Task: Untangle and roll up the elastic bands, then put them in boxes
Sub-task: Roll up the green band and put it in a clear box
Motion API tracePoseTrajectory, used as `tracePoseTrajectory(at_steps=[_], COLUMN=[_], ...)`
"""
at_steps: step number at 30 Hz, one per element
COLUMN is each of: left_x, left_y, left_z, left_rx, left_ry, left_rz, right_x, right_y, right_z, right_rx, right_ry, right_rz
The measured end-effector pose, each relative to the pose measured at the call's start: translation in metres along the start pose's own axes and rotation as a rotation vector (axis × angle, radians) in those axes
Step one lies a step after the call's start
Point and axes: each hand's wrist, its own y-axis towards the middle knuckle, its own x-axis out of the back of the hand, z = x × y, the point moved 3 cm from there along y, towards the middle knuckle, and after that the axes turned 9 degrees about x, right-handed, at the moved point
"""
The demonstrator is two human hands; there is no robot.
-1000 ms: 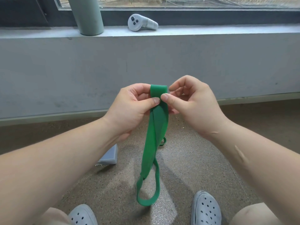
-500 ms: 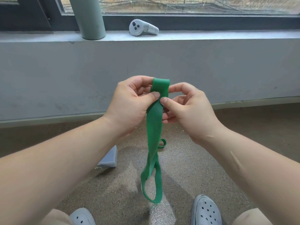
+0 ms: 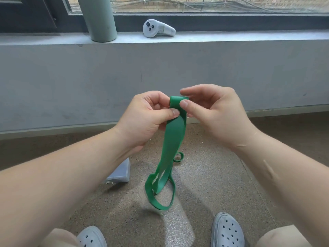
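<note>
I am holding the green elastic band [image 3: 173,139] in mid-air at centre, clear of the floor [image 3: 213,175], so that its free length is hanging down and the crossed loops at its lower end can fall open. My left hand [image 3: 142,120] is pinching the strap just under its top fold as an anchor. My right hand [image 3: 217,113] is nipping that fold with narrow fingers [image 3: 185,104], probably to start the roll. The box [image 3: 121,172] is lying on the floor at left, within reach.

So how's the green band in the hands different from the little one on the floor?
The held band hangs long, only its top rolled; the floor band is curled into a ring. The left hand and right hand pinch the held band; the floor band lies loose. Both are green.
</note>
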Motion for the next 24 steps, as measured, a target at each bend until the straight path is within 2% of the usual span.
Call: tracePoseTrajectory(at_steps=[4,9,19,21,24], left_x=[-0.003,-0.007,-0.007,-0.007,-0.007], left_y=[0.000,0.002,-0.001,-0.003,-0.005], left_z=[0.005,0.009,0.005,0.003,0.000], left_rx=[0.052,0.070,-0.002,0.010,0.060], left_ry=[-0.012,-0.021,0.071,0.052,0.003], left_rz=[0.072,0.137,0.125,0.104,0.101], right_x=[0.009,0.014,0.015,0.014,0.012], right_y=[0.002,0.003,0.003,0.002,0.001], right_z=[0.001,0.005,0.002,0.004,0.012], right_rx=[0.038,0.143,0.085,0.163,0.395], right_ry=[-0.041,-0.167,-0.012,-0.079,-0.335], right_rz=[0.143,0.213,0.237,0.209,0.194])
